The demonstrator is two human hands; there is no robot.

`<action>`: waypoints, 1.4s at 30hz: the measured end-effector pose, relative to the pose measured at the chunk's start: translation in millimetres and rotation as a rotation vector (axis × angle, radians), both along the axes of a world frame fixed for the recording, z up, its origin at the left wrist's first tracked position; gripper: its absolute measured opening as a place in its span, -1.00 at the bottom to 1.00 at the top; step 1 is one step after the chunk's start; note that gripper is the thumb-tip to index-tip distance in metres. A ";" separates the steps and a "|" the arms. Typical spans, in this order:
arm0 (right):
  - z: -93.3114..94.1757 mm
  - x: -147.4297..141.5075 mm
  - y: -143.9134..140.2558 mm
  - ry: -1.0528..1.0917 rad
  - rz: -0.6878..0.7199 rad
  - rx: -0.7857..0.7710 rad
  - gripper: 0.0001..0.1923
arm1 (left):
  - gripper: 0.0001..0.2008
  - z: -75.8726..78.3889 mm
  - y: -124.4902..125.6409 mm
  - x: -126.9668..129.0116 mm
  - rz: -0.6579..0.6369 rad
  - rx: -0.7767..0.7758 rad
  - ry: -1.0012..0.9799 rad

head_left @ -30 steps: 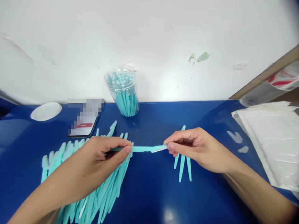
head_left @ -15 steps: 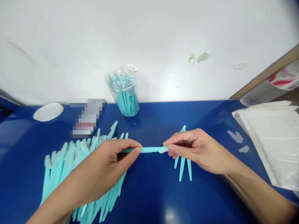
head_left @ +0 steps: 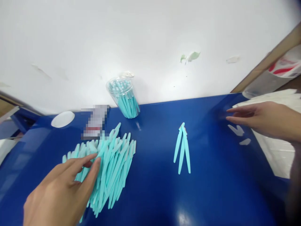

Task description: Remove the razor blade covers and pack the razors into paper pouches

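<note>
The left hand [head_left: 62, 188] lies low at the near left, fingers spread and flat, its fingertips resting on the near edge of a fanned pile of teal plastic sticks [head_left: 110, 163] on the blue table [head_left: 152, 194]; nothing is gripped in it. Just beyond the pile, farther from that hand, stand a clear tub of the same teal sticks [head_left: 124, 97], a blurred phone-like object [head_left: 95, 122] and a small white lid [head_left: 62, 119].

The right hand [head_left: 263, 119] is out at the far right, fingers extended and loosely apart, hovering over the table edge; it looks empty, though motion blur makes that hard to confirm. Just under and in front of its fingertips lie 2 small pale caps [head_left: 237, 130]. Beneath its wrist is a stack of white bags [head_left: 279, 153]. Between the 2 hands, well apart from both, 3 teal sticks [head_left: 182, 147] lie bunched together.
</note>
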State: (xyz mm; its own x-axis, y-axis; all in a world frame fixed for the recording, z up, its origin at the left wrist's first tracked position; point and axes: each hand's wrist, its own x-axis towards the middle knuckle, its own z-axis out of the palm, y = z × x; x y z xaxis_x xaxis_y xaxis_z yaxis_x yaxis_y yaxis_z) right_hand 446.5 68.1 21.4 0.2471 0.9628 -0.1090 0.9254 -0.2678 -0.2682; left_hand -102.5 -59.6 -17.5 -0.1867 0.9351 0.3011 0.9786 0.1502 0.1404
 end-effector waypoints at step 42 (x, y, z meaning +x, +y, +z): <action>-6.7 -163.5 -18.0 1.476 -0.008 -0.024 -0.72 | -0.64 65.8 85.4 95.5 -0.463 -0.448 -0.478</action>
